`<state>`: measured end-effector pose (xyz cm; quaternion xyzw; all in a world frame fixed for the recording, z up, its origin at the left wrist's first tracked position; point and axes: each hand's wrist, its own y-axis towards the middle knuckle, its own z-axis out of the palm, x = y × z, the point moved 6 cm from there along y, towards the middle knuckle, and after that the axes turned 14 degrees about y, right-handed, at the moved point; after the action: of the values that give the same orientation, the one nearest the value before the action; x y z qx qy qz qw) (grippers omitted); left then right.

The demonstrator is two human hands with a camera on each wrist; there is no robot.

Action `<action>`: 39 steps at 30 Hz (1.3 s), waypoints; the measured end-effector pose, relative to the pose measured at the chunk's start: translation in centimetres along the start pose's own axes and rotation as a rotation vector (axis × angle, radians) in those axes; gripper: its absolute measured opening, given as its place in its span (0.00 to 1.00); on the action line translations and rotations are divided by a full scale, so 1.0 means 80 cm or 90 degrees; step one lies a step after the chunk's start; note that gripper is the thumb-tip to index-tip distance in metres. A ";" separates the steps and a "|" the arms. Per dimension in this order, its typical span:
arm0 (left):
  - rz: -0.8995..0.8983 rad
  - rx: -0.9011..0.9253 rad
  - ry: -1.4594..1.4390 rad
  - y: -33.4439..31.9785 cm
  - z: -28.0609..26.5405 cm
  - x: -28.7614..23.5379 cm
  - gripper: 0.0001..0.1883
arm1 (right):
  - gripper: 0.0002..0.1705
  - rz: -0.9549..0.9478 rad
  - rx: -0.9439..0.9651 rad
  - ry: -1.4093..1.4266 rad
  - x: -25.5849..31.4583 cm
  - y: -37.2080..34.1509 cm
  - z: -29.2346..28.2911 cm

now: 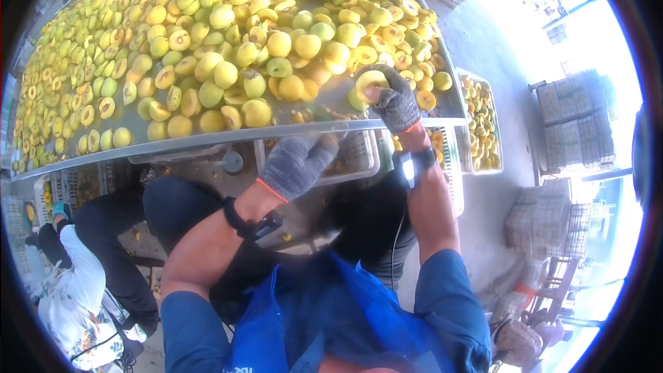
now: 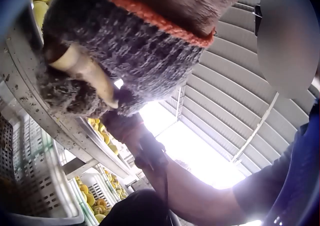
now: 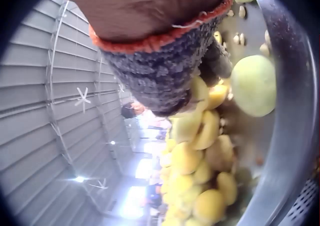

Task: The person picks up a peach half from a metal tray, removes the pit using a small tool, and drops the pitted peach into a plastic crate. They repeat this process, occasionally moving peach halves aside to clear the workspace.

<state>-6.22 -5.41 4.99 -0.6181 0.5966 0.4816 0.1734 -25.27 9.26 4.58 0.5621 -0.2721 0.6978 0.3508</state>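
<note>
While the right hand (image 1: 399, 103) is pinching a cut fruit (image 1: 370, 81) at one o'clock in the head view, just inside the rim of the metal table (image 1: 442, 122), the work is apparently standing far from finished. Across the table, from nine round to one o'clock, a deep pile (image 1: 224, 74) is lying; many pieces are showing cut faces, while others are looking round and may be whole or merely turned face down. A crate (image 1: 483, 171) past the table's right end, between two and three o'clock, is already holding cut pieces. Whether the pinched one is keeping its stone, I cannot tell.

The right forearm is reaching nearly straight, pointing between eleven and twelve o'clock, with gloved fingers curling about the fruit. The left hand (image 1: 297, 166) is hanging just short of the rim, near the centre; its elbow is bending sharply and its forearm is slanting towards half past one. In the left wrist view, its fingers are closing around a pale curved piece (image 2: 90, 72), whose kind is remaining unclear. A white crate (image 2: 45, 181) is standing below, at eight o'clock there.
</note>
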 end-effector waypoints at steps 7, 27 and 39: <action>-0.205 0.082 -0.260 -0.010 0.021 0.011 0.09 | 0.26 0.032 -0.031 0.220 -0.016 -0.056 0.069; -0.127 0.052 -0.019 -0.003 0.033 0.002 0.07 | 0.17 -0.069 -0.064 0.046 -0.076 -0.059 0.037; -0.097 -0.011 -0.043 -0.002 0.038 -0.012 0.15 | 0.13 -0.039 -0.091 0.220 -0.045 -0.070 0.066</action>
<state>-7.05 -2.43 4.30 -0.6466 0.5373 0.4929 0.2243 -17.22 7.93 2.14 0.4154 -0.2398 0.7519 0.4524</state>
